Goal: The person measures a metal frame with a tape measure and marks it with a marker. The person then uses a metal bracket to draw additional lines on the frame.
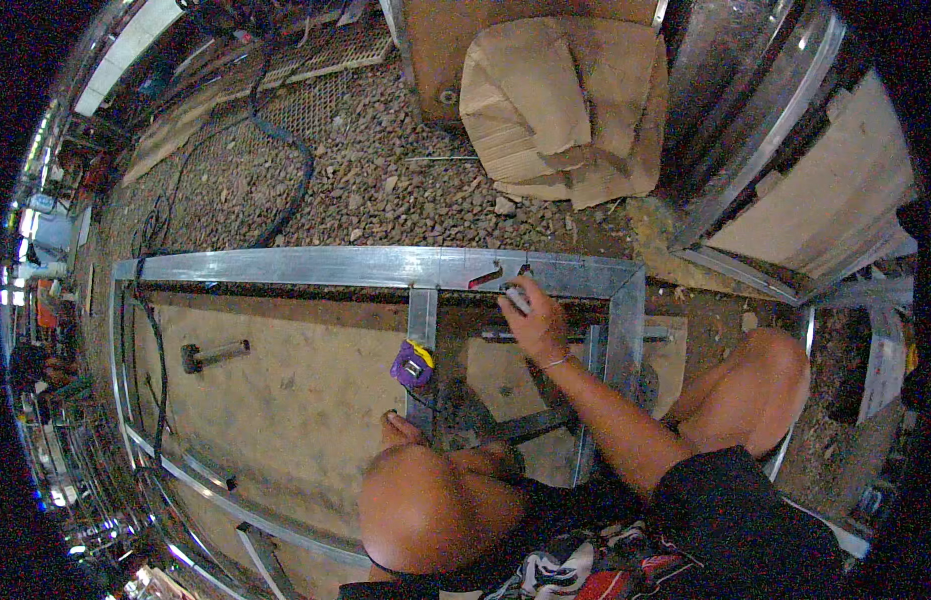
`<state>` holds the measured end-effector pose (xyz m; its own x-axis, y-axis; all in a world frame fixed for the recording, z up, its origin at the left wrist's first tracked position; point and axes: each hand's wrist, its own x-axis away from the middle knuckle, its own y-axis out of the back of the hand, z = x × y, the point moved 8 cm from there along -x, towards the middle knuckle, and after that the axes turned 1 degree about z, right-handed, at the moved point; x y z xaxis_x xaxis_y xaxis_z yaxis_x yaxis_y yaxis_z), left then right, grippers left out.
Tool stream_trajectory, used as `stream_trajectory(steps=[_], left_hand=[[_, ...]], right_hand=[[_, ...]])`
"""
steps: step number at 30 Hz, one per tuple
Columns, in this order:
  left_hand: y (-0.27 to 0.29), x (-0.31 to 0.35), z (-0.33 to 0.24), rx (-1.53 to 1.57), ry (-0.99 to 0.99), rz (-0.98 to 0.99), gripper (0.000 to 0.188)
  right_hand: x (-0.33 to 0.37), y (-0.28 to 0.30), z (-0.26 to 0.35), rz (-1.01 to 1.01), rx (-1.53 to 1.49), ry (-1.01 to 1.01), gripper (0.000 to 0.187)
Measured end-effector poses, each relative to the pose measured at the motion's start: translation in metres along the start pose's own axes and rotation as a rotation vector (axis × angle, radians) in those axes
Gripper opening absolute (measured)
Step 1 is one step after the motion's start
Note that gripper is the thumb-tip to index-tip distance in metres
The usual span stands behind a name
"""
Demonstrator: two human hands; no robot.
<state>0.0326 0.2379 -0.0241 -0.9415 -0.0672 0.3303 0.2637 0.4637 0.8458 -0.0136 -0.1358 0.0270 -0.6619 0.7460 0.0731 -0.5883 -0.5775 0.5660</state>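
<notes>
My right hand point(538, 328) reaches over the far rail of a metal frame point(346, 266). Its fingers are closed round a small silver-grey object point(519, 299) whose kind I cannot make out. Beside those fingers, a small red and black piece point(486, 278) lies on the rail. My left hand point(399, 430) is low beside the frame's crossbar point(423, 312), mostly hidden behind my knee; the few visible fingers do not show whether it grips anything. A purple and yellow tape measure point(413, 366) rests on the crossbar, just beyond my left hand.
Inside the frame, a hammer point(214, 355) lies on a brown board point(276, 390). A dark cable point(302, 180) runs across gravel point(386, 195) and over the frame's left end. Crumpled cardboard point(566, 110) lies at the far side. More metal framing point(756, 160) stands at the right.
</notes>
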Motion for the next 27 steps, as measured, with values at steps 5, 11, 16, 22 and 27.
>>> stream_trajectory(steps=[5,11,16,22,27], left_hand=[[0.002,0.001,0.004,0.002,0.002,0.006,0.039],[0.003,0.002,0.008,0.011,0.006,0.007,0.039],[0.003,0.002,0.009,0.017,0.004,0.012,0.039],[0.005,0.002,0.007,0.022,0.001,0.006,0.038],[0.003,0.0,0.001,0.018,0.001,0.008,0.038]], right_hand=[[0.002,-0.015,0.014,0.033,0.265,0.175,0.042],[-0.011,-0.007,0.005,-0.015,0.352,0.243,0.038],[-0.011,0.018,0.002,-0.037,0.15,0.179,0.03],[-0.038,0.056,0.01,0.174,-0.062,0.01,0.026],[-0.08,0.039,-0.021,0.446,0.087,0.06,0.024]])
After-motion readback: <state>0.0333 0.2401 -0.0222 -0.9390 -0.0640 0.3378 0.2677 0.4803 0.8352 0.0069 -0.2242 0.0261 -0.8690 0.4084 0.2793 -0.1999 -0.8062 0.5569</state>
